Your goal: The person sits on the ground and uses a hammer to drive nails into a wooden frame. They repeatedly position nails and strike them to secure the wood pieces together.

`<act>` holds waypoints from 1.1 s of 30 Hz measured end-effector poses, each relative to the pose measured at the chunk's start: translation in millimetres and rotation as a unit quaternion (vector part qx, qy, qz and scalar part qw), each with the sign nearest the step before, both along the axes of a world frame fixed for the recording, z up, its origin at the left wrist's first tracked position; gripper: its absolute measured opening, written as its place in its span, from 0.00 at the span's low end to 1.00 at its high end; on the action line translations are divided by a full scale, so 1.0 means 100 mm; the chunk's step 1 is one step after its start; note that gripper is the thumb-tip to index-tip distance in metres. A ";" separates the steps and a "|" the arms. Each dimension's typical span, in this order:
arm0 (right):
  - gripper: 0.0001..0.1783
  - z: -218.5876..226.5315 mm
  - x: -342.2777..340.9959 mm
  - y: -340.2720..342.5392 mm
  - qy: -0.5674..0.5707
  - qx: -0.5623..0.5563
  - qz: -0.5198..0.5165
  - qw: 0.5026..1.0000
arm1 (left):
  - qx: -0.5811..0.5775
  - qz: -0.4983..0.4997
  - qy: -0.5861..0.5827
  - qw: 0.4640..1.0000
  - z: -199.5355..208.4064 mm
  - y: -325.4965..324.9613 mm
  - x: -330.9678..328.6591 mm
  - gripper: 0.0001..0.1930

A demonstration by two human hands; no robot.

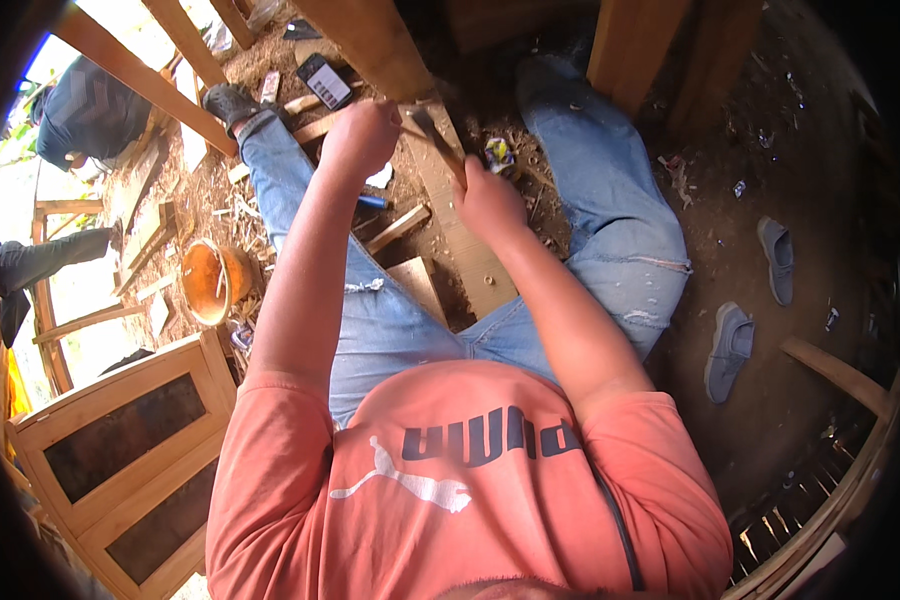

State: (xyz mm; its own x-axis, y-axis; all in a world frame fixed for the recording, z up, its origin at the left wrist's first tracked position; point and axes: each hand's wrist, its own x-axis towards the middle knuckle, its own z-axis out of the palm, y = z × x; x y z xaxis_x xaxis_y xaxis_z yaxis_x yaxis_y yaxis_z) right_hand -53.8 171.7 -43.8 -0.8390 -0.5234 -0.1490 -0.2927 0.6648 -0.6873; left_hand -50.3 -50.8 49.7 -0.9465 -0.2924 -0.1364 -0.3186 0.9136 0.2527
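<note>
My right hand is closed around the handle of a hammer, whose dark head lies near my left hand. My left hand is held in a fist just left of the hammer head. A short, thin piece pokes out of it toward the head; its kind is too small to make out. Both hands are above a long wooden board lying between my outstretched legs. Directly ahead, a thick wooden post rises beside my left hand.
Near my left foot lies a phone. Wood offcuts and a blue object lie by my left leg. An orange bucket and a framed wooden panel stand left. Another person bends far left. Grey shoes sit right.
</note>
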 end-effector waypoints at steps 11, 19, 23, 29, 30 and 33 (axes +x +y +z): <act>0.24 -0.13 0.01 0.04 -0.030 0.023 -0.001 0.999 | 0.012 -0.029 0.026 0.999 -0.15 -0.09 0.07 0.09; 0.25 0.01 -0.01 -0.02 0.014 -0.039 -0.013 0.999 | -0.010 -0.032 0.022 0.999 -0.15 -0.16 0.03 0.09; 0.22 -0.30 0.05 0.06 -0.013 0.022 -0.002 1.000 | 0.005 -0.012 0.005 1.000 -0.07 -0.03 -0.03 0.09; 0.18 -0.24 -0.09 0.09 -0.062 0.044 -0.013 0.997 | -0.005 -0.006 0.001 1.000 0.10 0.08 -0.03 0.10; 0.19 -0.16 -0.09 0.07 -0.061 0.034 -0.021 0.997 | -0.009 -0.007 0.007 1.000 0.06 0.04 -0.02 0.10; 0.20 -0.01 -0.15 0.06 -0.027 -0.014 -0.045 0.999 | -0.048 -0.024 -0.023 0.998 0.15 0.12 -0.07 0.10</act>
